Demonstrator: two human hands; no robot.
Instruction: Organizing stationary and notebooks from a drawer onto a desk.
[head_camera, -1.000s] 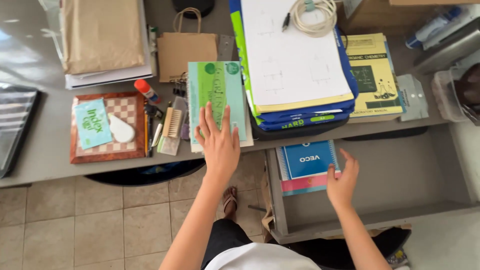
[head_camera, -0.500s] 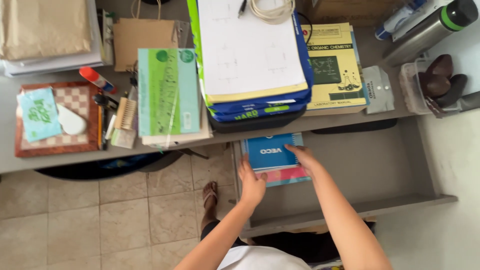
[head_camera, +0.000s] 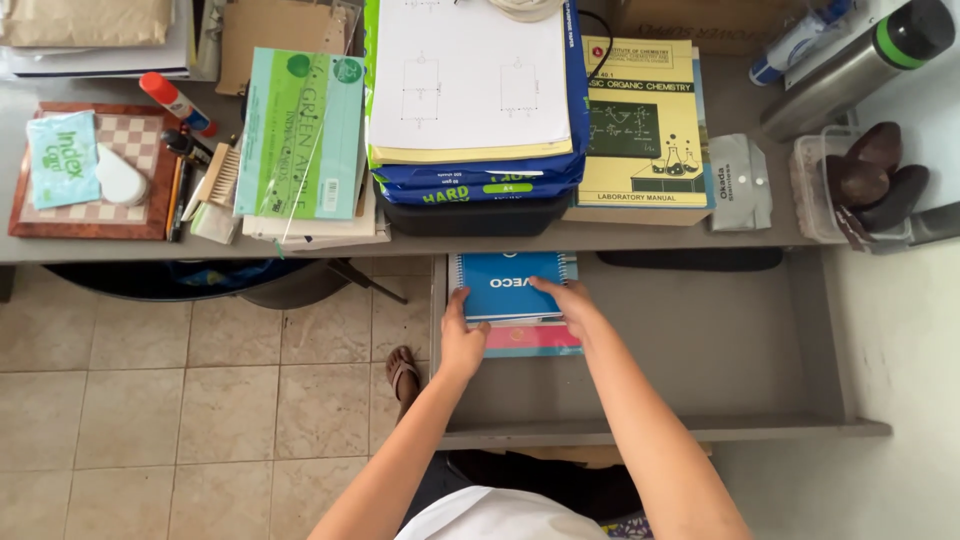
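Blue spiral notebook (head_camera: 510, 285) in the drawer (head_camera: 700, 340) — my left hand (head_camera: 462, 342) and right hand (head_camera: 565, 305) grip it; best lifted level, both edges together.

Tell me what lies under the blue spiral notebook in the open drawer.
Under the blue spiral notebook a pink book shows along its near edge, with a thin teal edge below it. Both hands, left hand and right hand, rest on the stack; anything deeper is covered.

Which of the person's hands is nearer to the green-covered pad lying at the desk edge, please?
Left. The left hand grips the blue notebook's left edge in the open drawer, below and right of the green pad. The right hand rests on the notebook, farther right.
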